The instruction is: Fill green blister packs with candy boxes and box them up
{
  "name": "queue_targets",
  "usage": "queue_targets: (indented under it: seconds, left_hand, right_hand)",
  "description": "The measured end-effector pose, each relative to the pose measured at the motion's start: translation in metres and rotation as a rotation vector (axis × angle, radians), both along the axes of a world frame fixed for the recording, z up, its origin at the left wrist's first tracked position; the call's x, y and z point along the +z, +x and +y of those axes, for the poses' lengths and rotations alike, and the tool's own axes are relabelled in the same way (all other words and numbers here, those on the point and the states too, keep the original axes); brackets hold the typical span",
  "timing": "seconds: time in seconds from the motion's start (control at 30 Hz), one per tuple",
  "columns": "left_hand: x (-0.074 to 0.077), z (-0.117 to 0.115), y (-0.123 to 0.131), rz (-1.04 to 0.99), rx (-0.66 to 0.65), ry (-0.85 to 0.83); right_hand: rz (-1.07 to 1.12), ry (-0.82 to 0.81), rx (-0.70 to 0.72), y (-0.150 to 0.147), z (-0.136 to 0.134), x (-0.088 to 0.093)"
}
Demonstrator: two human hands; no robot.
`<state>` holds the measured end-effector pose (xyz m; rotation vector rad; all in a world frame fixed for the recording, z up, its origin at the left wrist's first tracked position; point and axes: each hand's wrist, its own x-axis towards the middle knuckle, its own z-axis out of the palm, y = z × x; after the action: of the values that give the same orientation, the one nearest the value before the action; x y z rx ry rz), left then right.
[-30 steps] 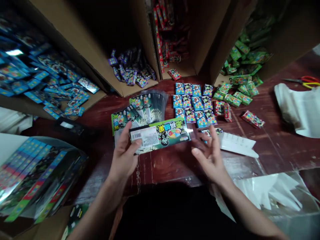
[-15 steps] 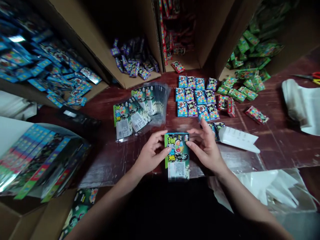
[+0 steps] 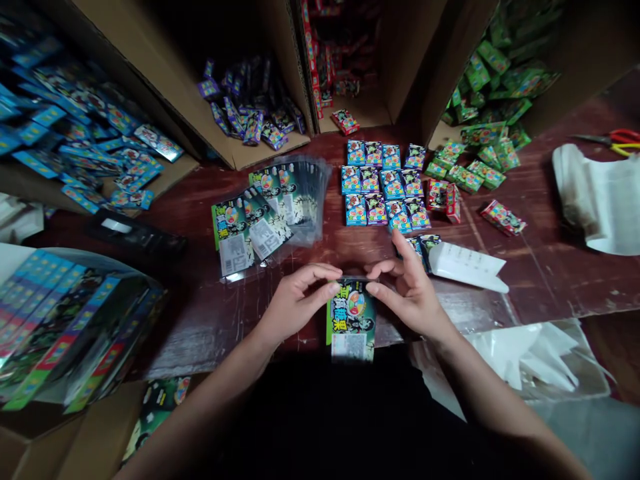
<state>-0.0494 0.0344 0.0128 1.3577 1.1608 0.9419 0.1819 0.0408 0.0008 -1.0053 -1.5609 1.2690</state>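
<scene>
One green packet (image 3: 354, 313): at the near edge of the table (image 3: 560, 287), printed face showing, pale label at its lower end, by the person's dark clothing.
Left hand (image 3: 295, 303): thumb and a finger pinch the packet's upper left corner.
Right hand (image 3: 415, 293): thumb and a bent finger pinch the upper right corner; another finger sticks out.
Fanned packets (image 3: 274, 212): overlapping on the table, beyond the left hand.
Blue and purple boxes (image 3: 369, 179): three rows of four, beyond the right hand.
White paper (image 3: 467, 265): folded, just beside the right hand, partly covering further small boxes.
Red boxes (image 3: 437, 195): two touching the rows' right side, one apart.
Cartons (image 3: 255, 157): along the back, holding blue, purple, red and green boxes.
</scene>
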Motion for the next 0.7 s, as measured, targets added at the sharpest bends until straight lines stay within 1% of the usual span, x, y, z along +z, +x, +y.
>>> queue_targets:
  seconds: [0.1, 0.2, 0.33, 0.43, 0.53, 0.7]
  left_hand:
    - [0.01, 0.003, 0.002, 0.025, -0.011, -0.009]
    - [0.022, 0.009, 0.004, 0.06, -0.007, -0.077]
    - [0.03, 0.018, -0.002, 0.118, -0.057, -0.158]
    - [0.03, 0.021, -0.008, 0.086, -0.123, -0.189]
    - [0.026, 0.019, -0.011, -0.002, -0.186, -0.152]
    - [0.017, 0.016, -0.006, -0.1, -0.171, -0.089]
  right_hand:
    - [0.009, -0.068, -0.011, -0.002, 0.001, 0.012]
    - [0.051, -0.175, -0.065, -0.008, 0.004, 0.025]
    - [0.126, -0.277, -0.07, -0.012, 0.01, 0.033]
    - [0.112, -0.267, -0.028, -0.007, 0.009, 0.034]
    - [0.079, -0.238, -0.001, 0.001, 0.007, 0.036]
    - [0.099, -0.298, 0.001, 0.005, 0.011, 0.04]
